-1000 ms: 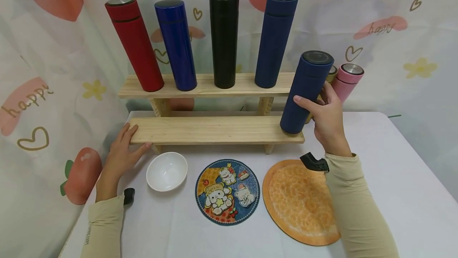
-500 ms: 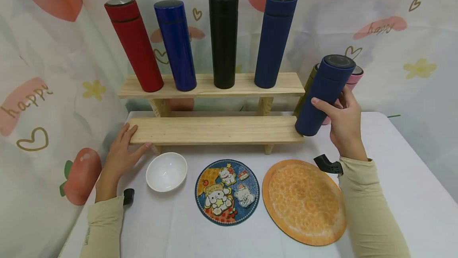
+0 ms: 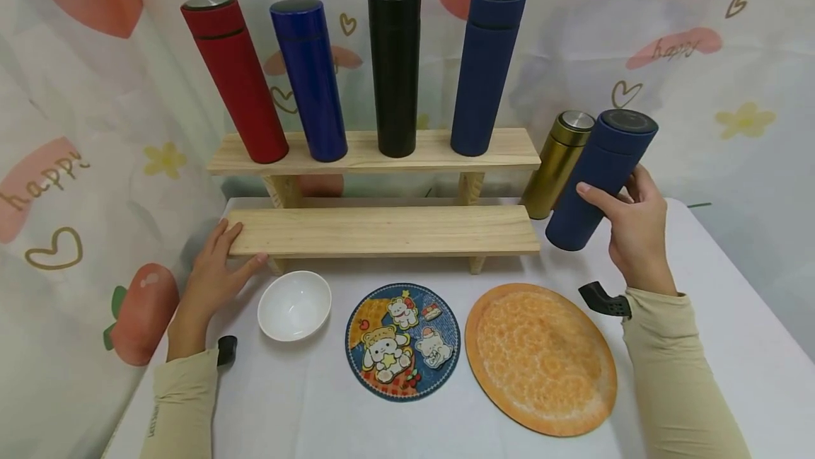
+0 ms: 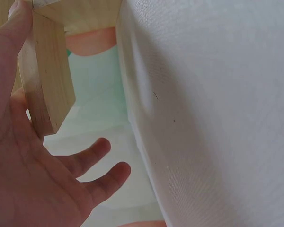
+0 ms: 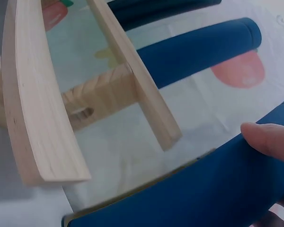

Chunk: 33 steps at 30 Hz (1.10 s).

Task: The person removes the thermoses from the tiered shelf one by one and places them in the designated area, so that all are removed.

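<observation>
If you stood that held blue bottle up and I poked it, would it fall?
The held blue bottle would probably tip, being tall and narrow. Lying down, it might roll, since its sides are round. It looks stiff: no dent shows where the right hand grips.

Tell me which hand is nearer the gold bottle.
Right. The right hand holds a navy bottle just right of the gold bottle; the left hand is far across, touching the left end of the lower shelf.
</observation>
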### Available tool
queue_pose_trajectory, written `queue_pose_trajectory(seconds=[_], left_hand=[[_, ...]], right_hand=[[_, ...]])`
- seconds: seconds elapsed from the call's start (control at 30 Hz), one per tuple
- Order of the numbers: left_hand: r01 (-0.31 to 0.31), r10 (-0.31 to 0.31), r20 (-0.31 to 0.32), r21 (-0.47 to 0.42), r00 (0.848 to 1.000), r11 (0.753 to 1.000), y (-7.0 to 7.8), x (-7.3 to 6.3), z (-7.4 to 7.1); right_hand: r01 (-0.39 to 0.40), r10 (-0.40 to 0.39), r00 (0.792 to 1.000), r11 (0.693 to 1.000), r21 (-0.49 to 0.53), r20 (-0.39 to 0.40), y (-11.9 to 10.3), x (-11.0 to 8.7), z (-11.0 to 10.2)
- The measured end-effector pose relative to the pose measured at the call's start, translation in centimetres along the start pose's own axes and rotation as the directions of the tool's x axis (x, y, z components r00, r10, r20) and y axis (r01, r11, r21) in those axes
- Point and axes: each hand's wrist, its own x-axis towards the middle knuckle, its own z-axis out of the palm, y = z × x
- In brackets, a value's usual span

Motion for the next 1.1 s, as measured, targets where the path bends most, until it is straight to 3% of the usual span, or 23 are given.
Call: queue_pose_trajectory(seconds=[0.37,0.6,0.97,1.1], left_hand=[[0.019,-0.019,0.011,0.012,1.0,1.0,0.1,0.0,-0.1],[0.034,-0.034,0.009,0.022,0.999,0.999,0.1,-0.2,-0.1],[0.024,-0.024,0.01,0.021,1.0,0.999,-0.2,0.1,0.2],[0.019,-0.019,0.004,0.02,1.0,1.0,-0.2,0.2,0.2]], right_hand=[[-0.011,0.013,0.998,1.0,0.028,-0.056,0.6,0.3,-2.7],[-0.086,0.082,0.992,0.996,-0.037,-0.094,0.9,0.8,-4.7],[-0.127,0.129,0.979,0.992,0.026,-0.157,1.6,2.4,-7.2],[-0.157,0.153,0.974,0.988,-0.011,-0.167,1.6,3.0,-7.9]])
